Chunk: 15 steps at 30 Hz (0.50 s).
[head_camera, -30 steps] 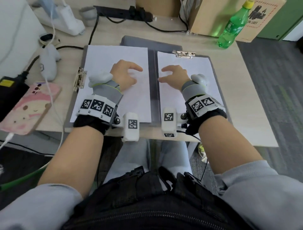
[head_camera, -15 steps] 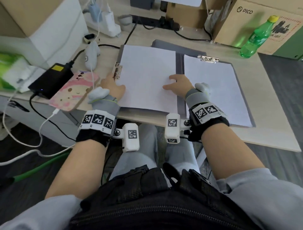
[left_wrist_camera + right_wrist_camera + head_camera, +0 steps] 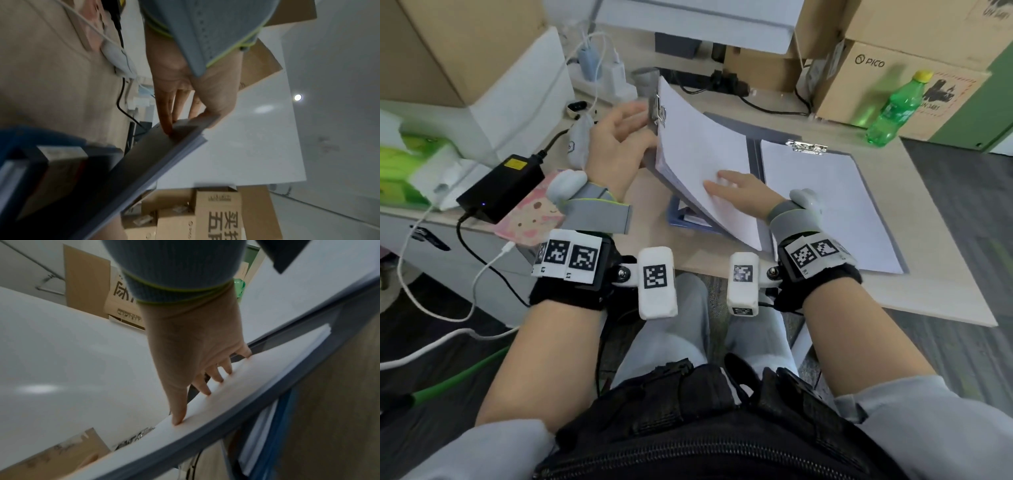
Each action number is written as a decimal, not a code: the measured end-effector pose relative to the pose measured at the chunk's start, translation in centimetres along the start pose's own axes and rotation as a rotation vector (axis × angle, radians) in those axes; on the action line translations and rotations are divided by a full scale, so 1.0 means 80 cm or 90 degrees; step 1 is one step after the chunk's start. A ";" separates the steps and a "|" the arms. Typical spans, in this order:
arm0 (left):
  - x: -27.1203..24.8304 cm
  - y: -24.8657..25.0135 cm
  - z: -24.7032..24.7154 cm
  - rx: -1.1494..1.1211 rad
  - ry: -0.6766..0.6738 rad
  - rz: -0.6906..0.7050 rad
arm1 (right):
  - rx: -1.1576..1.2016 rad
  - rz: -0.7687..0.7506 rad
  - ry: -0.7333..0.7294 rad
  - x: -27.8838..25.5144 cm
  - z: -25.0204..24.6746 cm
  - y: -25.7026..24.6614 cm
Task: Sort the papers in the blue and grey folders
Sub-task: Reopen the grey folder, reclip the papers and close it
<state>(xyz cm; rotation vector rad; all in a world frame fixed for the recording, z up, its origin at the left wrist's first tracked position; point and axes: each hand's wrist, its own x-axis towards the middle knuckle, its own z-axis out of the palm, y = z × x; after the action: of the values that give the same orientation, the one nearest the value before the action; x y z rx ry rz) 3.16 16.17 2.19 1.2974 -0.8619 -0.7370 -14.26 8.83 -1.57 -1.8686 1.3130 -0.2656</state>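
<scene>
The grey folder [image 3: 755, 154] lies open on the desk. Its right half stays flat, with white papers [image 3: 825, 205] under a metal clip [image 3: 806, 148]. The left half is raised and tilted, carrying a clipped paper stack [image 3: 688, 147]. My left hand [image 3: 619, 140] pinches that half's left edge, thumb on the paper and fingers [image 3: 166, 125] under the cover [image 3: 144, 154]. Straight fingers of my right hand [image 3: 739, 195] press flat on the raised stack [image 3: 226, 394]. Under the lifted half the blue folder [image 3: 681, 219] shows, with papers in it.
Cardboard boxes [image 3: 859, 68] and a green bottle [image 3: 893, 109] stand at the back right. A black power adapter [image 3: 500, 188], a pink phone [image 3: 534, 219], a power strip [image 3: 602, 78] and cables crowd the left. A white box [image 3: 517, 89] stands behind them.
My left hand went from the left page to the folder's left edge and lifted that half. My right hand crossed from the right page onto the left stack.
</scene>
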 end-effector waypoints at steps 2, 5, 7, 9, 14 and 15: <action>0.001 0.011 0.019 -0.057 -0.023 0.017 | 0.052 -0.040 -0.010 -0.012 -0.007 -0.008; 0.000 0.027 0.059 -0.121 -0.071 0.051 | 0.171 -0.066 -0.004 -0.032 -0.025 -0.020; -0.002 0.034 0.085 -0.119 -0.121 0.085 | 0.247 -0.059 0.010 -0.040 -0.040 -0.022; -0.004 0.039 0.112 -0.082 -0.185 0.132 | 0.326 -0.075 0.045 -0.047 -0.058 -0.017; -0.003 0.033 0.170 0.026 -0.293 0.219 | 0.541 -0.165 0.170 -0.075 -0.094 0.000; -0.004 0.029 0.183 0.040 -0.308 0.230 | 0.567 -0.177 0.196 -0.080 -0.102 0.008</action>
<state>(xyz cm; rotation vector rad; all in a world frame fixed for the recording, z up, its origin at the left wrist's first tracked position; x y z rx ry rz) -9.70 9.45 5.28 0.9865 -1.4767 -0.7462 -22.20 10.19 4.95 -1.2428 0.8766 -1.1191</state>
